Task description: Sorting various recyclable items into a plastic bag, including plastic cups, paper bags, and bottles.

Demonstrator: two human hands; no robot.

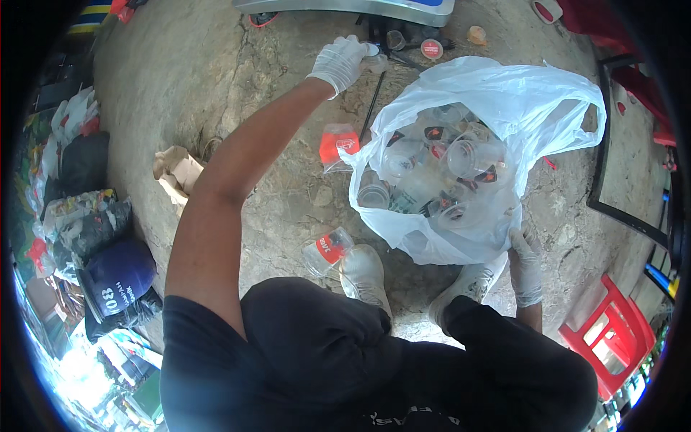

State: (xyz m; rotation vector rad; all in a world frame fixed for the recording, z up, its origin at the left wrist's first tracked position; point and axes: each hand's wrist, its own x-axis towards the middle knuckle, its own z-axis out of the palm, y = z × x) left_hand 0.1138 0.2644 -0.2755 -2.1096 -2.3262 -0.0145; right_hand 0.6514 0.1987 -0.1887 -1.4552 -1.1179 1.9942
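Observation:
My left hand point(339, 62), in a thin whitish glove, reaches out over the concrete floor. Its fingertips are at a small white cap point(371, 49) and a clear plastic cup point(377, 64); whether they grip either is hidden. A white plastic bag point(415, 237) stands wide at the mouth before my feet, filled with clear plastic cups point(472, 156), some bearing printed labels. My right hand point(526, 256), gloved too, pinches the near right side of this bag. Left of the bag lies a red-and-clear plastic pouch point(339, 144). A clear cup with a red band point(327, 249) rests against my left shoe point(363, 272).
Beyond my left hand are a round red-printed lid point(431, 49), a black metal stand point(402, 56) and a metal-edged platform point(345, 6). A torn brown paper bag point(178, 171) lies left. Stuffed bags point(86, 232) and a dark blue bin point(121, 278) line the left; a red plastic chair point(610, 337) stands right.

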